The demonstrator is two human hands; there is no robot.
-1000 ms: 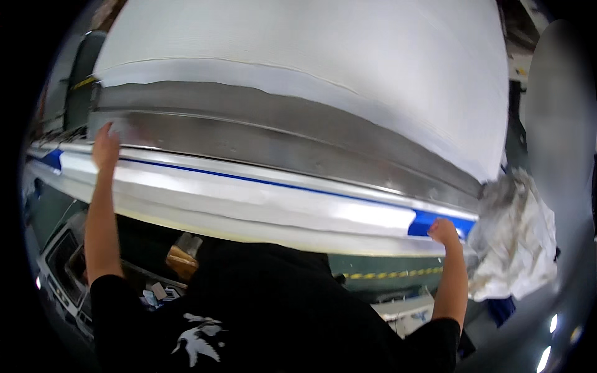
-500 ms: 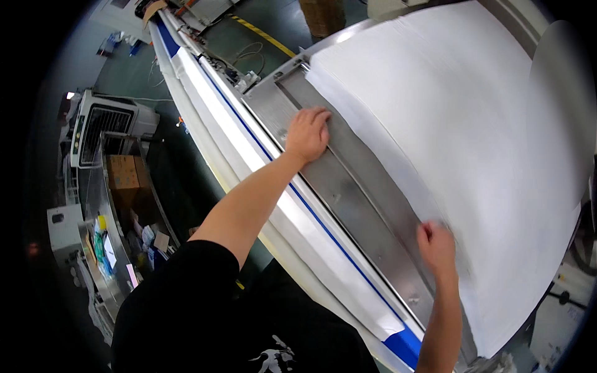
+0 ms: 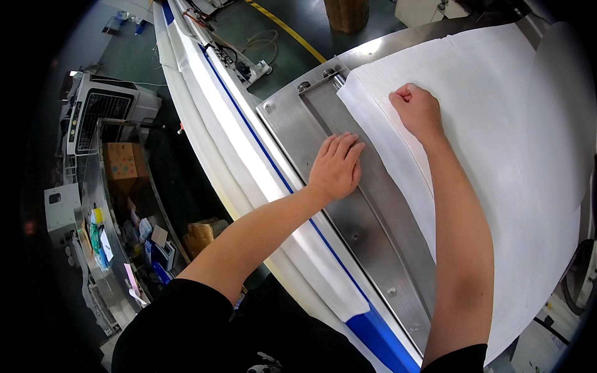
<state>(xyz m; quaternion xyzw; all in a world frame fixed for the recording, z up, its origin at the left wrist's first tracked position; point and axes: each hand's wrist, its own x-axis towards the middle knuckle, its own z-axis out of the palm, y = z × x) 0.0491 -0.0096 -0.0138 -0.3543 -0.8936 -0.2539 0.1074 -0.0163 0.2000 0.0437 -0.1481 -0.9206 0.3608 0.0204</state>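
A broad white sheet (image 3: 485,124) lies over the metal machine bed and covers most of its right side. My left hand (image 3: 336,166) rests palm down with fingers stretched on the bare metal ledge (image 3: 367,248), beside the sheet's left edge. Over the sheet's upper left part, close to that edge, is my right hand (image 3: 419,113), its fingers curled into a fist. Whatever the fist may hold is hidden. The sheet looks flat under the right hand and forearm.
A long rail draped with white cloth (image 3: 261,180) and trimmed in blue runs diagonally between me and the ledge. At the left stand an air cooler (image 3: 112,115) and a metal cart holding a cardboard box (image 3: 124,165). A brown cylinder (image 3: 347,13) stands beyond the bed.
My right hand, still curled, has moved up along the sheet from its lower left edge to near the upper corner. The left hand stays on the ledge; the view has shifted slightly.
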